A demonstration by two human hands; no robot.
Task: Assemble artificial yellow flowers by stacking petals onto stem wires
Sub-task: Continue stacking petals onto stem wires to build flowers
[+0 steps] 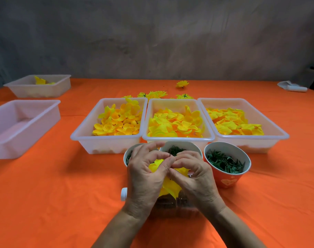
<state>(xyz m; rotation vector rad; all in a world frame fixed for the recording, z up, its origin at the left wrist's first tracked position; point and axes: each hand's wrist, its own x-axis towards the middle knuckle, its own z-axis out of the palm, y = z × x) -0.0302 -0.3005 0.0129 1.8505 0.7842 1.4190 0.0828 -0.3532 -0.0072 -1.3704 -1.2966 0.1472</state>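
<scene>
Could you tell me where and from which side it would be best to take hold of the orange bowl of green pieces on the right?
Probably by the outer wall of the orange bowl, coming from its right side. The wall tapers toward the base, giving curled fingers purchase; the right hand and another bowl crowd its left, and a bin sits behind.

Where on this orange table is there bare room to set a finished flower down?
Bare orange tablecloth lies left of the hands, below the empty white plastic tray; more lies right of the red paper cup. Around the three petal-filled trays it's crowded.
</scene>
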